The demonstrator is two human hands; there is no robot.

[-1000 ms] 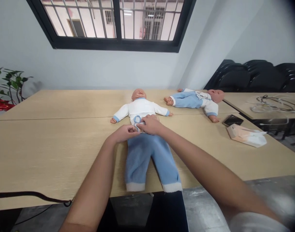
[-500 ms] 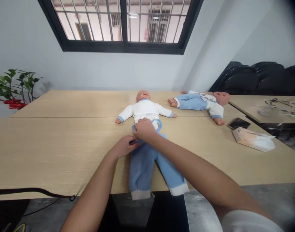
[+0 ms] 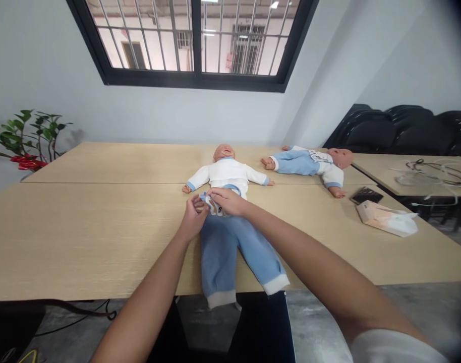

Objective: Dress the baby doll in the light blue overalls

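A baby doll (image 3: 227,169) in a white shirt with blue cuffs lies on its back, arms spread and head away from me. Blue overalls (image 3: 221,252) with white hems cover its lower body, the trouser legs hanging past the table's front edge. At the doll's waist, my left hand (image 3: 194,216) pinches the blue-trimmed edge of the overalls' white upper part. My right hand (image 3: 229,201) lies across the waist, fingers closed on the same bunched white cloth. A loop of blue trim shows just above my right hand. The doll's legs and feet are hidden.
A second doll (image 3: 309,162) in similar clothes lies at the back right. Near it are a dark phone-like object (image 3: 366,195) and a tissue box (image 3: 385,218). Cables (image 3: 440,169) lie on another table. A potted plant (image 3: 30,133) stands at far left.
Both hands have moved up slightly, and the left has turned upright. White cloth of the overalls' upper part now shows bunched between them. The camera view has shifted a little.
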